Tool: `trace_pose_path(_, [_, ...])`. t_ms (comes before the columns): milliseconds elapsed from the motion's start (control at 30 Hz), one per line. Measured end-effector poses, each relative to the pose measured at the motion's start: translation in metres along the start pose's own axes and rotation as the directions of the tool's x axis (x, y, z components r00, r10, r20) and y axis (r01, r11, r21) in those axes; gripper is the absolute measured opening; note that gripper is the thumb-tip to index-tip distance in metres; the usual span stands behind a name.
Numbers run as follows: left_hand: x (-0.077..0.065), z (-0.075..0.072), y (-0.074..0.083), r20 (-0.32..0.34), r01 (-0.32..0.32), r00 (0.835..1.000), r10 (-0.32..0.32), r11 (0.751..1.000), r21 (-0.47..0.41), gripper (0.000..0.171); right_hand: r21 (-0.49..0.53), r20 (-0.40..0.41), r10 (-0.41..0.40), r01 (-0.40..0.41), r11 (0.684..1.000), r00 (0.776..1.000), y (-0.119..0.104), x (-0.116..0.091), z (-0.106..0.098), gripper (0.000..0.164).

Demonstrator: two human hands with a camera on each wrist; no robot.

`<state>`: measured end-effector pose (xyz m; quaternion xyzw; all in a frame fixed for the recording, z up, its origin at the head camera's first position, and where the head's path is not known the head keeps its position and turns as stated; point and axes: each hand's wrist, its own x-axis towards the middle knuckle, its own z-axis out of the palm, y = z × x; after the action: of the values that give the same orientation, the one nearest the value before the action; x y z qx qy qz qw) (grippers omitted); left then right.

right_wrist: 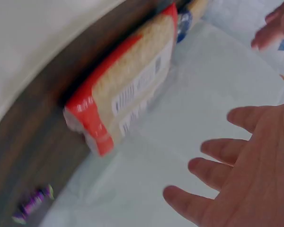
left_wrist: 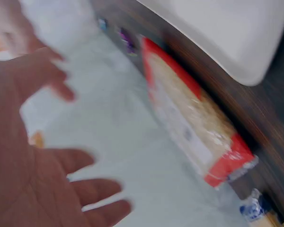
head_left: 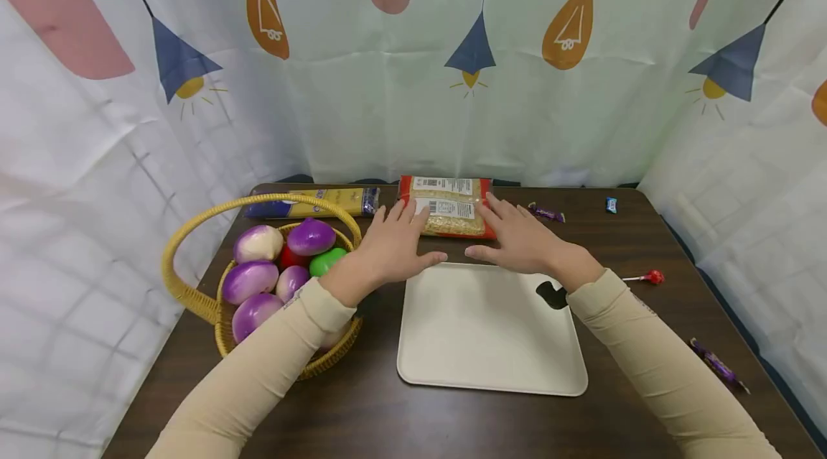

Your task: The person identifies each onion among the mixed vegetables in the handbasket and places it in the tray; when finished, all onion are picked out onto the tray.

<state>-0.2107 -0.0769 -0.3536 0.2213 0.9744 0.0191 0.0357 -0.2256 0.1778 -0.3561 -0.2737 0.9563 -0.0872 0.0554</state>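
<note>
My left hand [head_left: 392, 247] hovers with spread, straight fingers near the left end of a red-edged clear bag of pale grain-like food [head_left: 448, 225]. My right hand [head_left: 525, 235] is held the same way by the bag's right end. Neither palm holds anything: both wrist views show a gap between the fingers and the bag [left_wrist: 180, 113], which has white barcode labels [right_wrist: 142, 85]. In front of the bag lies a cream rectangular tray [head_left: 491, 344], partly under my right wrist. A black patch [head_left: 551, 295] shows at its upper right; I cannot tell what it is.
Left stands a yellow wicker basket [head_left: 261, 202] with shiny purple-and-white, red and green rounded things. Behind it lies a blue-and-yellow packet [head_left: 332, 199]. Purple-wrapped candies [head_left: 546, 213], a small blue candy [head_left: 611, 205] and a red lollipop [head_left: 655, 276] lie right. A printed curtain [head_left: 388, 107] hangs behind.
</note>
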Motion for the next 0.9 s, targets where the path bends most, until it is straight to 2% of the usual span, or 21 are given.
trace_pose_path(100, [-0.027, 0.000, 0.002, -0.006, -0.057, 0.998, 0.057, 0.995, -0.082, 0.073, 0.081, 0.014, -0.014, 0.013, 0.997, 1.000, -0.002, -0.005, 0.014, 0.089])
trace_pose_path(167, [-0.049, 0.000, -0.001, -0.045, -0.072, 0.997, 0.066, 0.984, -0.161, 0.061, 0.126, 0.001, -0.019, 0.019, 0.992, 1.000, -0.005, -0.009, 0.026, 0.081])
trace_pose_path(267, [-0.083, 0.003, -0.013, -0.165, -0.062, 0.986, 0.010, 0.949, -0.309, 0.046, 0.191, -0.039, -0.022, 0.029, 0.981, 0.999, -0.012, -0.014, 0.046, 0.070])
trace_pose_path(300, [-0.094, 0.005, -0.020, -0.225, -0.058, 0.974, -0.023, 0.937, -0.346, 0.041, 0.216, -0.056, -0.024, 0.035, 0.976, 0.998, -0.015, -0.015, 0.053, 0.067])
trace_pose_path(333, [-0.104, 0.008, -0.027, -0.294, -0.060, 0.954, -0.060, 0.922, -0.383, 0.036, 0.238, -0.070, -0.026, 0.042, 0.970, 0.997, -0.019, -0.016, 0.059, 0.065])
trace_pose_path(367, [-0.114, 0.011, -0.035, -0.373, -0.070, 0.922, -0.102, 0.905, -0.420, 0.030, 0.262, -0.087, -0.033, 0.055, 0.963, 0.996, -0.024, -0.017, 0.066, 0.062])
trace_pose_path(400, [-0.123, 0.014, -0.044, -0.455, -0.085, 0.879, -0.144, 0.891, -0.445, 0.025, 0.289, -0.102, -0.041, 0.069, 0.955, 0.994, -0.030, -0.017, 0.071, 0.060])
trace_pose_path(433, [-0.134, 0.017, -0.052, -0.529, -0.092, 0.826, -0.196, 0.878, -0.469, 0.020, 0.312, -0.120, -0.051, 0.087, 0.946, 0.991, -0.037, -0.017, 0.076, 0.058])
trace_pose_path(467, [-0.143, 0.020, -0.060, -0.603, -0.110, 0.760, -0.243, 0.866, -0.488, 0.016, 0.336, -0.142, -0.068, 0.112, 0.935, 0.988, -0.045, -0.017, 0.080, 0.055])
trace_pose_path(500, [-0.152, 0.022, -0.068, -0.668, -0.131, 0.686, -0.288, 0.855, -0.503, 0.015, 0.360, -0.163, -0.085, 0.140, 0.922, 0.983, -0.054, -0.017, 0.085, 0.053])
trace_pose_path(567, [-0.169, 0.028, -0.081, -0.755, -0.146, 0.529, -0.387, 0.835, -0.530, 0.014, 0.408, -0.208, -0.119, 0.197, 0.891, 0.971, -0.073, -0.015, 0.092, 0.049])
trace_pose_path(600, [-0.177, 0.031, -0.086, -0.774, -0.143, 0.450, -0.445, 0.820, -0.554, 0.014, 0.437, -0.229, -0.130, 0.221, 0.872, 0.965, -0.083, -0.013, 0.095, 0.047])
trace_pose_path(667, [-0.189, 0.037, -0.096, -0.768, -0.124, 0.300, -0.566, 0.775, -0.619, 0.016, 0.488, -0.276, -0.154, 0.276, 0.828, 0.949, -0.103, -0.009, 0.101, 0.044])
trace_pose_path(700, [-0.193, 0.040, -0.101, -0.735, -0.105, 0.239, -0.635, 0.735, -0.669, 0.017, 0.510, -0.299, -0.161, 0.300, 0.806, 0.941, -0.113, -0.006, 0.104, 0.043])
trace_pose_path(733, [-0.197, 0.043, -0.105, -0.686, -0.085, 0.193, -0.701, 0.685, -0.724, 0.019, 0.530, -0.321, -0.167, 0.323, 0.784, 0.932, -0.122, -0.003, 0.106, 0.042])
trace_pose_path(767, [-0.200, 0.045, -0.110, -0.628, -0.074, 0.161, -0.761, 0.625, -0.777, 0.023, 0.546, -0.342, -0.171, 0.344, 0.764, 0.924, -0.131, 0.000, 0.109, 0.042])
trace_pose_path(800, [-0.202, 0.047, -0.116, -0.558, -0.065, 0.153, -0.816, 0.555, -0.829, 0.029, 0.559, -0.359, -0.175, 0.361, 0.746, 0.917, -0.140, 0.002, 0.111, 0.043])
trace_pose_path(833, [-0.203, 0.049, -0.121, -0.469, -0.055, 0.174, -0.866, 0.467, -0.883, 0.036, 0.562, -0.378, -0.181, 0.380, 0.734, 0.908, -0.148, 0.006, 0.114, 0.043])
trace_pose_path(867, [-0.204, 0.052, -0.127, -0.381, -0.044, 0.214, -0.900, 0.380, -0.924, 0.042, 0.567, -0.391, -0.185, 0.395, 0.723, 0.902, -0.156, 0.009, 0.116, 0.044])
trace_pose_path(900, [-0.204, 0.054, -0.133, -0.288, -0.030, 0.266, -0.920, 0.291, -0.956, 0.044, 0.561, -0.403, -0.189, 0.405, 0.722, 0.896, -0.163, 0.011, 0.118, 0.045])
